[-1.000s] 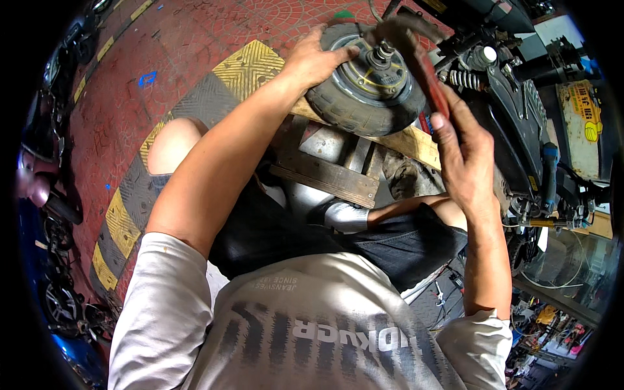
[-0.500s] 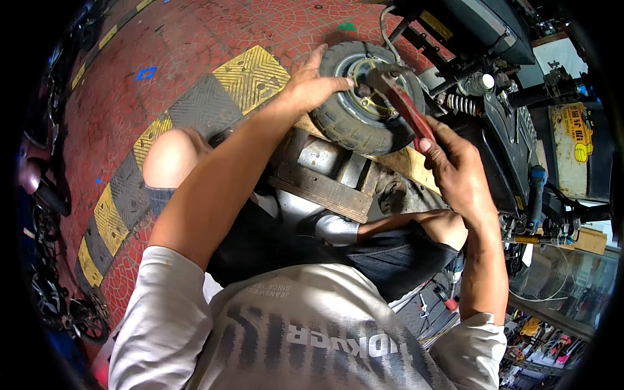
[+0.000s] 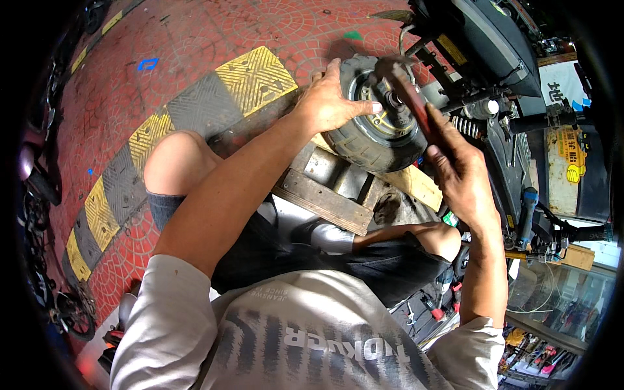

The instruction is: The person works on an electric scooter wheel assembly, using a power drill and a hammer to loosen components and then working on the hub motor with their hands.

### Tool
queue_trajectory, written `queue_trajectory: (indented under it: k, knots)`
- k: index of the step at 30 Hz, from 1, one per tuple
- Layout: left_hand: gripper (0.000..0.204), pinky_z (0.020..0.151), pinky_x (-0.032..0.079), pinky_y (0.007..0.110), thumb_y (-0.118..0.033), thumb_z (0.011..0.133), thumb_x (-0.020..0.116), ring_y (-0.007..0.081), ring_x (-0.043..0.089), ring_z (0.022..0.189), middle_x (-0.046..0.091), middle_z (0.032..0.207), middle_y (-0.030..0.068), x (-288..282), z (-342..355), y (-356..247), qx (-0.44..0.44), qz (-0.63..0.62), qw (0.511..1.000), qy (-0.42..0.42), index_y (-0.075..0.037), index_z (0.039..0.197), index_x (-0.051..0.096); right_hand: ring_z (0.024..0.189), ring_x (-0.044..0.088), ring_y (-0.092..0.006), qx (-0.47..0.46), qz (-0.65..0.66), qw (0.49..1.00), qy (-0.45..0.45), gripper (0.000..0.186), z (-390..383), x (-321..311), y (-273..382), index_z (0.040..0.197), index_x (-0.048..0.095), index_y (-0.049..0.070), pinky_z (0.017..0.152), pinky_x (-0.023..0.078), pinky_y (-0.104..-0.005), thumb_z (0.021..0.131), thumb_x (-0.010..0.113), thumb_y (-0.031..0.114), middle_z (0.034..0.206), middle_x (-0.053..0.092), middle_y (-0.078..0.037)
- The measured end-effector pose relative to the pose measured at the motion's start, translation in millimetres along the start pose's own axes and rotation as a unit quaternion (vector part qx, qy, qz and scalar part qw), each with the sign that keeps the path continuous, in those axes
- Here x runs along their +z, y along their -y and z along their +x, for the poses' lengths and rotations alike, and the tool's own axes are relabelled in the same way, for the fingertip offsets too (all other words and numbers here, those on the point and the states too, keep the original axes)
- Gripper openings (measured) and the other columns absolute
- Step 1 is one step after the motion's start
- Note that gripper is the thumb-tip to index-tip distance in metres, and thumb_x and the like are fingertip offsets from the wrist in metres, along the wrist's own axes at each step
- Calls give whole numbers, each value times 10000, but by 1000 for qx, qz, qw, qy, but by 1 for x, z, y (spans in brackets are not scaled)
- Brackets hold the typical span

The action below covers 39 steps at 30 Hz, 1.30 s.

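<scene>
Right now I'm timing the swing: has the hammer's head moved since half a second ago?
Yes: judged against the yellow-and-black speed bump, the hammer's head has moved toward the top of the picture.

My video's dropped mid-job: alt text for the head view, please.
A person's left hand holds a small black wheel over wooden boards while the right hand grips a red-handled hammer near the hub. Red paving lies left.

1 head view | left fisheye | faces down toward wheel [image 3: 385,134] | close range
</scene>
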<state>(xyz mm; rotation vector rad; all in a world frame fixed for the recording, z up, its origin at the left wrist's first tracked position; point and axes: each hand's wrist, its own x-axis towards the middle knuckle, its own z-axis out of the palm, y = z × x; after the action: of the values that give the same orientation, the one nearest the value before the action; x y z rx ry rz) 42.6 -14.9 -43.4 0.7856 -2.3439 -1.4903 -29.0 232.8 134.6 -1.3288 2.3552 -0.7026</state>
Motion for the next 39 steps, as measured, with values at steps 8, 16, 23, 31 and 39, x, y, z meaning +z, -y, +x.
queue_trajectory:
  k: [8,16,23,31,39]
  knots:
    - [1447,1288,398,547,-662,713,973,503,421,1574,368,1699,372,4,4,4,21,10,1000,-11,35,1732,218,1408,668,-336,-64,-102,993,14,598,8,0,5,1635,534,53,1162,516,-397,1055,647,-38,1522,653,-275]
    - [1409,1303,380,521,-647,744,951,469,412,1592,371,1715,346,4,3,-5,1,14,1000,3,35,1735,218,1407,639,-426,-44,-95,994,-23,646,8,8,-1,1637,535,77,1147,538,-461,1014,654,-43,1488,650,-299]
    - [1297,1244,453,500,-637,805,903,465,522,1512,476,1632,368,-3,12,-6,-34,4,999,1,78,1689,279,1447,619,-319,17,32,996,-79,573,10,-12,-3,1643,533,75,1202,477,-411,1086,661,57,1554,646,-231]
    - [818,1094,566,409,-381,888,915,302,734,1244,745,1355,242,3,55,-10,-52,-114,992,30,81,1480,589,1452,610,-270,98,30,991,-90,558,10,-51,-44,1639,542,68,1214,451,-377,1094,661,94,1549,662,-215]
    - [705,1070,582,393,-249,940,891,241,722,1242,745,1370,186,-1,61,-10,-58,-181,979,74,33,1510,589,1463,616,-362,52,-9,998,-15,536,40,-53,-43,1606,572,76,1197,483,-416,1081,679,104,1530,654,-254]
